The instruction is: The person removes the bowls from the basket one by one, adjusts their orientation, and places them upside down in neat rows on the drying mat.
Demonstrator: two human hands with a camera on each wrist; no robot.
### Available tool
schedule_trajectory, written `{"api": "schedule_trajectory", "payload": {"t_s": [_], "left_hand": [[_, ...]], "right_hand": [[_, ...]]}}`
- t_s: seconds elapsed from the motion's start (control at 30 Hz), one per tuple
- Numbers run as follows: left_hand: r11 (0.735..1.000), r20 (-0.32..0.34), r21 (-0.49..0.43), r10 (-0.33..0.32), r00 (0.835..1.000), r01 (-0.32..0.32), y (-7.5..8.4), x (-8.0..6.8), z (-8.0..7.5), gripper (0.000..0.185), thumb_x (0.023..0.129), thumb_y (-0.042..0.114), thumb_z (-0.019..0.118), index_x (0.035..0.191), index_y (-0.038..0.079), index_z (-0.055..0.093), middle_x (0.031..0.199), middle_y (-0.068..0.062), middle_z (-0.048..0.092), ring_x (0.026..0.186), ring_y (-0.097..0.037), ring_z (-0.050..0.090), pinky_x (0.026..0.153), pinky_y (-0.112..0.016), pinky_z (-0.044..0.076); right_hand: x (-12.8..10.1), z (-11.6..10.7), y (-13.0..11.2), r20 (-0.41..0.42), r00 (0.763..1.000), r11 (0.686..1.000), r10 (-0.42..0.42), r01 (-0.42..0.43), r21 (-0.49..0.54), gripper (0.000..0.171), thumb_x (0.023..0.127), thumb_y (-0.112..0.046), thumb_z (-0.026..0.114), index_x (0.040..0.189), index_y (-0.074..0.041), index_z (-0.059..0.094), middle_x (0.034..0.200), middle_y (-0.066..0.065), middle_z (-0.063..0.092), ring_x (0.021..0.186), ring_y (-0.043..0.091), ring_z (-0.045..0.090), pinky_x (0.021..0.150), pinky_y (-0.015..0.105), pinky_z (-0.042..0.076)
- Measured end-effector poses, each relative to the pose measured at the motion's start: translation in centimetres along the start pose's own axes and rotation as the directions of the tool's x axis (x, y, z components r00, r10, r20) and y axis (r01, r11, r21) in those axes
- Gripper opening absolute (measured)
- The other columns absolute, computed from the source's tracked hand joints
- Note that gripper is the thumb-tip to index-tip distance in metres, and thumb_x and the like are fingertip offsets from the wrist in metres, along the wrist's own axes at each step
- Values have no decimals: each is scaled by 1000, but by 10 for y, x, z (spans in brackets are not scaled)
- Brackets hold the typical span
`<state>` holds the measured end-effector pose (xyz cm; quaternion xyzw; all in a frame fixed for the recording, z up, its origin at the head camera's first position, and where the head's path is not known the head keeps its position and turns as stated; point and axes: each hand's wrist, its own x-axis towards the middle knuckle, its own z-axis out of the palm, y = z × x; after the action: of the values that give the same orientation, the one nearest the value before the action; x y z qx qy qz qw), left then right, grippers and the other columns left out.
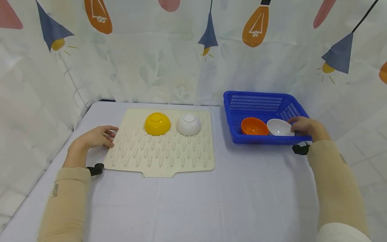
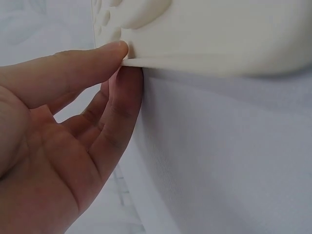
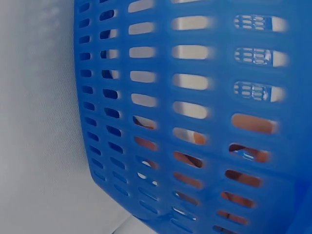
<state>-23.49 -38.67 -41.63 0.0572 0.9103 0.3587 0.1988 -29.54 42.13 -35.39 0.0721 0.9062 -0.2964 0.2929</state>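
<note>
At the left, my left hand point(image 1: 99, 137) pinches the side edge of a cream drying mat point(image 1: 178, 161). The left wrist view has the thumb point(image 2: 119, 48) on top of that edge and fingers beneath it. A yellow bowl point(image 1: 157, 124) and a white bowl point(image 1: 188, 125) lie upside down on the mat. Inside the blue basket point(image 1: 257, 139), my right hand point(image 1: 306, 127) grips the right rim of another white bowl point(image 1: 278, 127), which faces up. Beside it sits an orange bowl point(image 1: 254, 126), also facing up. Through the basket's slots, the right wrist view shows only bits of the hand.
A white cloth covers the table point(image 1: 193, 208). The basket's perforated walls rise around the upright bowls at the back right. Behind the table hangs a curtain point(image 1: 181, 67) printed with lamps and bulbs. Black wrist straps show at both sleeves.
</note>
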Motion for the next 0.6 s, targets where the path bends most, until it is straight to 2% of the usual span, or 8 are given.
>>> {"api": "schedule_trajectory", "payload": {"t_s": [0.17,0.27,0.4,0.6], "left_hand": [[1000,-5,-5,0,1000,0,1,-1,1,76,85,-8,73,148,-17,33,128,-33,48,106,-36,55,73,-25,53],[1000,-6,-3,-1,1000,1,0,-2,1,76,85,-8,73,148,-17,32,128,-33,48,103,-33,55,73,-26,53],[1000,-6,-5,-3,1000,3,0,-2,2,76,85,-7,73,149,-16,32,129,-33,48,102,-30,56,74,-26,53],[1000,-7,-4,5,1000,-5,-1,-1,3,76,85,-7,73,148,-17,32,129,-34,48,102,-32,56,74,-26,53]], "right_hand": [[-1,0,0,-34,999,998,2,0,63,59,101,-6,46,154,9,24,136,36,34,114,44,43,88,40,54],[-2,0,-2,-44,999,996,-11,15,91,58,102,-6,44,153,9,25,131,33,34,107,38,47,82,36,53],[-3,-1,-1,-47,998,993,-32,37,108,55,103,-6,43,152,11,25,128,31,34,100,33,50,80,35,55],[-7,-3,-1,-59,998,992,-37,44,121,57,105,-7,43,154,12,22,135,35,31,109,41,52,88,43,58]]}}
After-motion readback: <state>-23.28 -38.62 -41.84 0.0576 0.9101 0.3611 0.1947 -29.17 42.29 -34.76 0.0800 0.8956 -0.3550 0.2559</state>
